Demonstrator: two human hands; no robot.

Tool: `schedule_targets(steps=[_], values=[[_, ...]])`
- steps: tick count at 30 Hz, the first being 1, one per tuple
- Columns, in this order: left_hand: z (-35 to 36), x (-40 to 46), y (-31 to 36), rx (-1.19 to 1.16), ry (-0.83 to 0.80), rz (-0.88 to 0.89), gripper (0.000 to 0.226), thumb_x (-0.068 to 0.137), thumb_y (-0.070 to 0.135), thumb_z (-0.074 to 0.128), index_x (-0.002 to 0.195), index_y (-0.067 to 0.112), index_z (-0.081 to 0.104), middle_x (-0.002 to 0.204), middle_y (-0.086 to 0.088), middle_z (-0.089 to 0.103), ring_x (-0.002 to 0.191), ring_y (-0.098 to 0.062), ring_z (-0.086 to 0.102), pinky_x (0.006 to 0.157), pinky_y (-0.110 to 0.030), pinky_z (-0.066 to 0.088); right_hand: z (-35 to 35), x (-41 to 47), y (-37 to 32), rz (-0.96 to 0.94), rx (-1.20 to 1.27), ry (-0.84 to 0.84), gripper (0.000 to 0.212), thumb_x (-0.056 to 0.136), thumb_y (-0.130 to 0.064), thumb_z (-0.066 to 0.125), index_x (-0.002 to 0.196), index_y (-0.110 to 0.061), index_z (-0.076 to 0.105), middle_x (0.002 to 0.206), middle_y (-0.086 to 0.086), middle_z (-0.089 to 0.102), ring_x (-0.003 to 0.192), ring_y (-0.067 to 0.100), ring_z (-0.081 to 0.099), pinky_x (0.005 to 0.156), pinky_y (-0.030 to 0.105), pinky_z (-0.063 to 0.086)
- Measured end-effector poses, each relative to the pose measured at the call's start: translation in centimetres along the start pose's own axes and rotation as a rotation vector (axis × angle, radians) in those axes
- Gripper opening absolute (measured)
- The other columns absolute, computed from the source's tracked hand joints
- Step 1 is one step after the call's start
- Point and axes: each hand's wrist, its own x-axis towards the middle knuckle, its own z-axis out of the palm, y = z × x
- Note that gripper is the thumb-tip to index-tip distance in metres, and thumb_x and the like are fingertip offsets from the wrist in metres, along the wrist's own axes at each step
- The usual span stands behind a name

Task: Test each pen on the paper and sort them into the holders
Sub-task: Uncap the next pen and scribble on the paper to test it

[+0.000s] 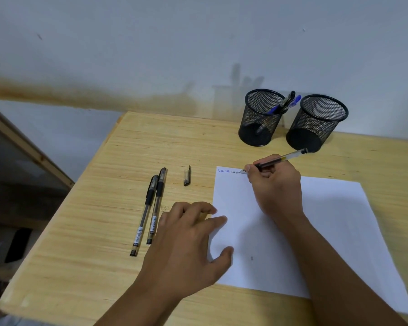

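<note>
Sheet of paper [316, 231] lying flat on the wooden table [104, 231], taken here as landmark. Right hand [277, 187] over the paper's far left corner, grip closed around an uncapped pen [280, 159] in a writing hold, barrel slanting up and away toward the holders, tip touching the sheet at the end of a short line of blue scribbles [229, 171]; hold suited to pressing out a test stroke. Whether this pen leaves ink: too small to tell. Left hand [191, 241] spread flat across the paper's left edge, fingers on the sheet and palm on the table, grip released and holding nothing; likely placed there to keep the sheet from sliding under the stroke. Loose cap [187, 175] lying left of the paper's far corner, near it, presumably set within reach for recapping. Two capped pens [150, 210] lying side by side farther left of the paper, touching or nearly so, apparently awaiting test. Beyond the paper, against the wall, two black mesh holders: left holder [262, 118] with several pens leaning in it, blue and black; right holder [317, 122] apparently with nothing in it. Judged stage: testing step in hand, some pens already sorted, three not yet in a holder.
</note>
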Motion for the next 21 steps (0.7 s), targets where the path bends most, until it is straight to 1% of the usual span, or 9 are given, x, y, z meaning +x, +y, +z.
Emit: schedule_targets(steps=[2,6,11,17,21], values=[[-0.01,0.02,0.04,0.000,-0.002,0.000,0.050,0.072,0.063,0.064,0.116,0.038,0.069,0.123,0.021,0.057,0.112,-0.010,0.048,0.088,-0.037,0.042,-0.04,-0.01,0.03,-0.012,-0.008,0.003,0.017,0.088,-0.027,0.073,0.090,-0.011,0.072,0.072,-0.006,0.071,0.072,0.009,0.069,0.071,0.025,0.053],[-0.06,0.06,0.04,0.004,-0.003,0.001,0.050,0.073,0.063,0.063,0.116,0.038,0.069,0.123,0.021,0.057,0.112,-0.010,0.048,0.088,-0.037,0.042,0.09,0.14,-0.01,0.000,-0.006,0.009,0.021,0.088,-0.030,0.072,0.092,-0.010,0.073,0.075,-0.004,0.073,0.074,0.010,0.070,0.076,0.030,0.057],[-0.07,0.05,0.14,0.004,-0.005,0.001,0.050,0.073,0.063,0.063,0.116,0.038,0.069,0.123,0.020,0.058,0.112,-0.010,0.048,0.087,-0.035,0.040,0.03,-0.03,0.06,-0.002,-0.004,0.007,0.018,0.088,-0.028,0.072,0.091,-0.011,0.072,0.073,-0.005,0.073,0.073,0.011,0.071,0.075,0.032,0.058],[-0.11,0.02,0.10,-0.002,0.007,0.001,0.050,0.072,0.062,0.064,0.116,0.037,0.070,0.123,0.020,0.059,0.112,-0.011,0.050,0.087,-0.037,0.043,0.07,-0.07,-0.17,0.010,0.008,0.021,0.019,0.088,-0.029,0.072,0.091,-0.011,0.072,0.072,-0.007,0.071,0.072,0.009,0.070,0.075,0.029,0.057],[-0.08,0.06,0.10,0.001,0.008,0.005,0.050,0.073,0.062,0.064,0.116,0.037,0.070,0.123,0.020,0.058,0.112,-0.011,0.050,0.087,-0.036,0.042,-0.01,-0.18,-0.27,0.019,-0.003,0.015,0.016,0.088,-0.028,0.073,0.091,-0.012,0.069,0.068,-0.013,0.066,0.069,0.006,0.067,0.074,0.028,0.055]])
